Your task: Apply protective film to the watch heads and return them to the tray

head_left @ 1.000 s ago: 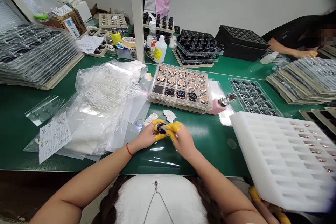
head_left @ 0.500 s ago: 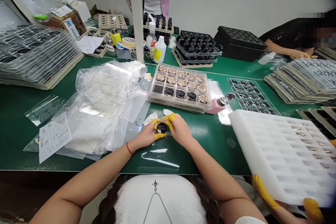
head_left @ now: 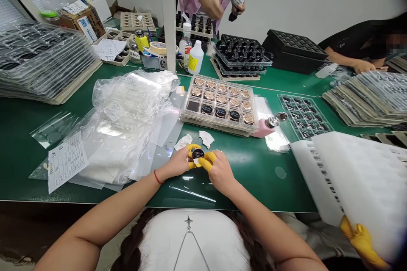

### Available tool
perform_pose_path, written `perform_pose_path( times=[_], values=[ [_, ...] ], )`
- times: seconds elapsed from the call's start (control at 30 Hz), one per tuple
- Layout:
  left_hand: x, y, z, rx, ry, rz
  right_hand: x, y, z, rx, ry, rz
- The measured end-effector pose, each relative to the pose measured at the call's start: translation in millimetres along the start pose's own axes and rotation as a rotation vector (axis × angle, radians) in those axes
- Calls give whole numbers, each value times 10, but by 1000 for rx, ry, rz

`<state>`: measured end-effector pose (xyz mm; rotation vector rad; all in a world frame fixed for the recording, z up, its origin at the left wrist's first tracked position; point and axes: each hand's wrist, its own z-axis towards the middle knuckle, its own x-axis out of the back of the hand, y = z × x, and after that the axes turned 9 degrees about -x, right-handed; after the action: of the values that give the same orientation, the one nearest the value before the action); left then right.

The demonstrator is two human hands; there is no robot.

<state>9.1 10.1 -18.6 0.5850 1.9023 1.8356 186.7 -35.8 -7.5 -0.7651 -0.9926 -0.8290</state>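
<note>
Yellow-capped fingers [head_left: 192, 147] of the left hand [head_left: 179, 163] hold a small black round disc with pale lettering [head_left: 198, 153] from its left side, closed on its edge. A moment ago the right hand [head_left: 220, 171] was at the disc's upper right; now its fingers, also capped in yellow and drawn narrow, are at the lower edge, where a small white patch [head_left: 196, 161] shows. This suggests that the handling has moved to another part of the disc. Whether those right fingers pinch the disc, I cannot tell.

The lettered face is turned toward the wearer, between the hands and over the green tabletop [head_left: 254, 178]. Just beyond lie two crumpled white scraps [head_left: 183, 142]; farther off, a clear plastic tray [head_left: 219, 127] carries gold-coloured round pieces [head_left: 221, 99] and three similar black discs [head_left: 220, 112]. At right, a co-worker's white foam slab [head_left: 359, 178] now stands steeper.
</note>
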Motion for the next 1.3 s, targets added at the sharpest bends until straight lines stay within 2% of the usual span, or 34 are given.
perform_pose_path(
  times=[0.23,0.37,0.43,0.47,0.53,0.6,0.7,0.77,0.83,0.9,0.97,1.03,1.1,1.17,1.3],
  values=[
    [18,6,-1,-12,-19,26,-21,-102,-102,-56,26,11],
    [7,-14,-5,-24,-22,-2,13,-104,-129,-148,-30,182],
    [-2,-19,-8,-33,-11,0,52,1,-133,-281,-2,317],
    [-4,-18,-9,-37,-2,13,72,84,-135,-393,34,362],
    [-6,-9,-10,-35,7,48,106,290,-141,-632,96,387],
    [-4,1,-8,-27,5,73,117,495,-145,-770,96,355],
    [-6,4,-5,-15,9,77,89,631,-130,-777,75,293],
    [-14,-6,-6,-18,7,74,47,548,-92,-736,77,284],
    [-20,-22,-9,-37,9,83,-2,364,-20,-639,22,356],
    [-18,-38,-12,-60,22,68,-42,170,102,-550,-81,485],
    [-5,-44,-8,-64,51,12,-55,61,299,-530,-149,601],
    [15,-41,1,-42,84,-51,-38,75,580,-575,-108,681],
    [34,-33,14,-10,111,-88,-14,182,926,-608,3,721],
    [43,-27,23,14,123,-113,-9,315,1283,-616,85,650],
    [34,-24,25,47,119,-135,-68,484,1832,-543,43,295]
  ],
)
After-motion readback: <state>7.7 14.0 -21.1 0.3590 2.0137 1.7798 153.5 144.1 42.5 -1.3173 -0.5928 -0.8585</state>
